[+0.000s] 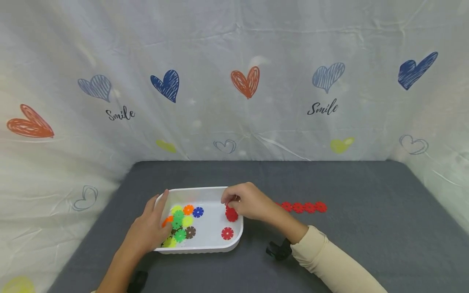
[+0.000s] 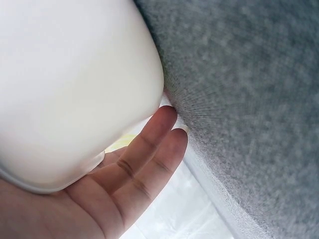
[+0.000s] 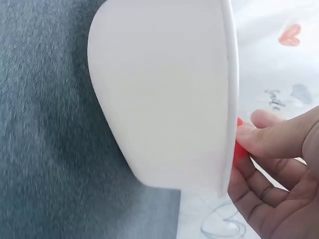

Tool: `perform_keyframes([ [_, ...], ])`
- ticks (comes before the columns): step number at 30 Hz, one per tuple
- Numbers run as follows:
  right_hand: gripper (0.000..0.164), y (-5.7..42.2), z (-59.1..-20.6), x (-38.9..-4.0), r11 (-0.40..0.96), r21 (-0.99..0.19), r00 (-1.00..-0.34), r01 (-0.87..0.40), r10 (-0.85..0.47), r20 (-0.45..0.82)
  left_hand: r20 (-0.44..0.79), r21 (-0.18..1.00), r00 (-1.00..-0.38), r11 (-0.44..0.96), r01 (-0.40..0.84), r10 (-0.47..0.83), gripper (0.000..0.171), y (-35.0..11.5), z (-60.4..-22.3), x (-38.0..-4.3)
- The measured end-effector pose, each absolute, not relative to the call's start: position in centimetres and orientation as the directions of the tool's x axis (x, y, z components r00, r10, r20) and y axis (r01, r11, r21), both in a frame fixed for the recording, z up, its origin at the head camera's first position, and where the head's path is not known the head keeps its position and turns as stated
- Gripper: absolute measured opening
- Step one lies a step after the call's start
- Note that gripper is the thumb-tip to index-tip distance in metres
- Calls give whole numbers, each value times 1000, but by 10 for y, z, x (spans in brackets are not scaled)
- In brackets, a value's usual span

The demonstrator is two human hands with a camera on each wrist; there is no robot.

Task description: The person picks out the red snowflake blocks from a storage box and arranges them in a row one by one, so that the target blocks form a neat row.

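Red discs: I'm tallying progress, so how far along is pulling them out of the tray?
Done: four red discs in a row on the grey cloth. In hand: the right hand pinches a red disc over the white tray, which the left hand steadies. Left: one red disc on the tray floor, besides other colours.

Grey table (image 1: 366,228), white tray (image 1: 205,191), red chain (image 1: 304,207)

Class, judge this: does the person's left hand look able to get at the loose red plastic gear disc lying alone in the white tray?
Probably yes. The left hand rests on the white tray rim, and bare tray floor lies between it and the red gear disc; the right hand works farther back.
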State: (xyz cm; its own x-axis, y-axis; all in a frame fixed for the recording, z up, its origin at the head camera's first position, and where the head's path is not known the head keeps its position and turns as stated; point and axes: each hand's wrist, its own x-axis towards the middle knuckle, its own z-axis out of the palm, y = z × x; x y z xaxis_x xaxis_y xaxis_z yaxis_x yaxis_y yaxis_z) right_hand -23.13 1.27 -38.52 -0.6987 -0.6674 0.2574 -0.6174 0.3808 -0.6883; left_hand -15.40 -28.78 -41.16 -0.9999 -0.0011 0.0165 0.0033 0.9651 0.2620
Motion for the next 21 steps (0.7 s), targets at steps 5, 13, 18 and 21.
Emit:
perform_keyframes([
  [5,17,20,-386,-231,382,-665,-709,-642,-625,326,9,264,-1000,964,2,-1,93,-289,-412,-155],
  [13,16,30,-389,-228,377,-598,-678,-707,-601,423,8,263,-1000,965,-2,-4,93,-288,-412,-155],
  [18,18,38,-389,-228,373,-578,-664,-726,-599,447,5,260,-1000,966,-6,-7,93,-288,-412,-155],
  [21,19,42,-390,-228,366,-558,-648,-745,-599,472,5,259,-1000,966,-8,-10,94,-288,-412,-155],
])
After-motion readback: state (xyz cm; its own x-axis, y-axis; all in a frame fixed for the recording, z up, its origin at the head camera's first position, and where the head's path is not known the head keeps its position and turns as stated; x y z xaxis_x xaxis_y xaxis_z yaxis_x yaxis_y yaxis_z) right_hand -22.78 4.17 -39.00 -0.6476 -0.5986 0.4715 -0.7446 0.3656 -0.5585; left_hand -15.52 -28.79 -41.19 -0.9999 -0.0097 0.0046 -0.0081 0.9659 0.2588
